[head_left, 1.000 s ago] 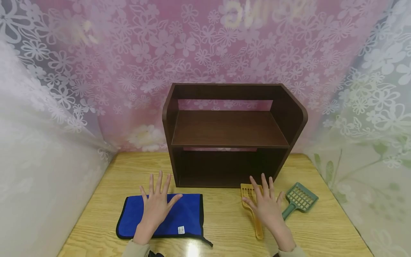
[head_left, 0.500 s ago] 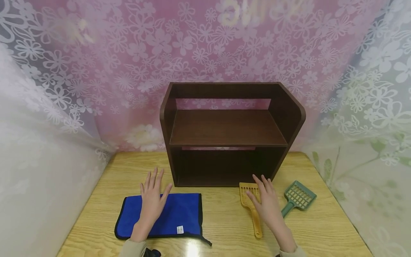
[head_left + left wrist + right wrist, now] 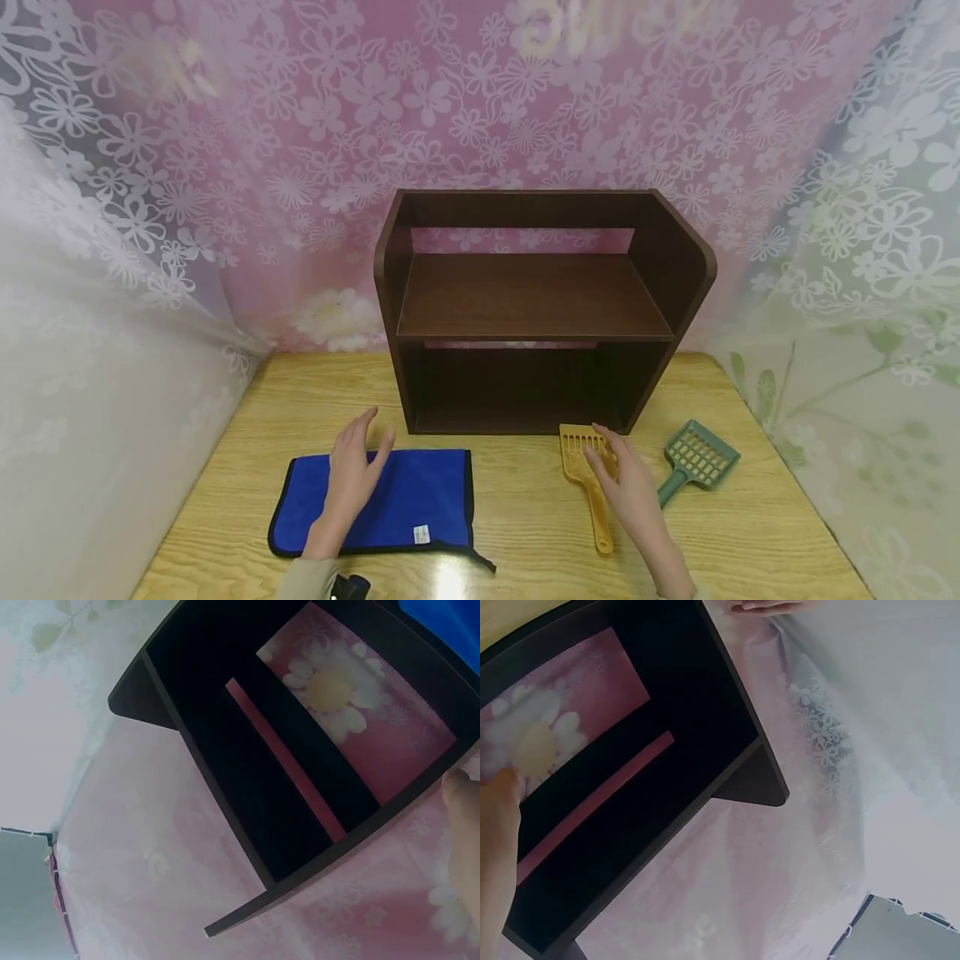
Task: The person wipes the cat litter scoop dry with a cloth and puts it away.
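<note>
My left hand (image 3: 351,475) hovers over a folded blue cloth (image 3: 431,492) with black edging and a white tag, its fingers loosely bent and holding nothing. Over on the right, my right hand (image 3: 628,487) overlaps the head of a yellow slotted litter scoop (image 3: 582,472), thumb and fingers apart, nothing gripped. The scoop's handle points toward me. A green litter scoop (image 3: 701,455) lies just right of that hand, which hides part of its handle. Each wrist view catches only part of its own hand (image 3: 466,847) at the edge; fingertips (image 3: 769,607) show atop the right wrist view.
A dark brown two-tier shelf (image 3: 536,296) stands at the back of the wooden table (image 3: 517,500), behind the cloth and scoops. Flowered curtain sheets (image 3: 465,108) enclose the back and both sides. A small black object (image 3: 351,586) shows beside the left sleeve.
Both hands, first spread wide with straight fingers, have relaxed into a loose bend and drawn slightly lower in view. The cloth, scoops and shelf stay in place.
</note>
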Demonstrator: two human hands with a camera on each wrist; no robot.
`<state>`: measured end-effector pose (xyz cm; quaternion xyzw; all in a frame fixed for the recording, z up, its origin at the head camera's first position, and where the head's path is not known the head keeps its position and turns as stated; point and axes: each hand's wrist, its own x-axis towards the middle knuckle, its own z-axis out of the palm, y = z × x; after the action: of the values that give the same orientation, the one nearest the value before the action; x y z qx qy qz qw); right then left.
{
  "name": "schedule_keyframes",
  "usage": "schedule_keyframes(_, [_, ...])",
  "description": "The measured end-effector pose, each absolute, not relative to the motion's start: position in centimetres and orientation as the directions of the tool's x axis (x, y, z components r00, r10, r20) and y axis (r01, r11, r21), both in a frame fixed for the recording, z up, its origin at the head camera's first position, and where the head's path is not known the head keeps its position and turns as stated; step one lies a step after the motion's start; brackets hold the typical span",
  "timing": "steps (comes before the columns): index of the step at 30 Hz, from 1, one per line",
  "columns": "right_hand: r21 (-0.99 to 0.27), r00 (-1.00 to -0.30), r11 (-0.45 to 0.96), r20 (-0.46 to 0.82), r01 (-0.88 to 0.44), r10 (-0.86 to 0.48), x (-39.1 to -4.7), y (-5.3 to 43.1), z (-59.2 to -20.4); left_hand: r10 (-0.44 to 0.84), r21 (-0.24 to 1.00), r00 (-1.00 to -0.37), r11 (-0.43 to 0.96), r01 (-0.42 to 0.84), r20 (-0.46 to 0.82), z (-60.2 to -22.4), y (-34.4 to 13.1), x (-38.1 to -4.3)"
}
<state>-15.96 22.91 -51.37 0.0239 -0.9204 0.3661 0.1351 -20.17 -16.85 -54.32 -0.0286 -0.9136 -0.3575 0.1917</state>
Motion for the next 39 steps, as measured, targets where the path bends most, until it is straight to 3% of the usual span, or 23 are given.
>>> schedule_keyframes(15, [-0.744,-0.976,0.668,0.138,0.011,0.169,-14.0,23.8,-52.8,0.012,0.417,-0.984,0.905,0.087,0.178,-56.2,-18.2,-19.8])
schedule_keyframes(30, [-0.731,-0.968,0.658,-0.011,0.178,0.249,-12.6,24.0,-53.7,-0.007,0.4,-0.972,0.912,0.089,0.233,-56.6,-19.4,-20.0])
schedule_keyframes(39, [-0.699,-0.962,0.683,-0.029,0.213,0.27,-12.3,24.1,-54.7,0.007,0.388,-0.966,0.915,0.11,0.257,-56.4,-19.5,-20.1])
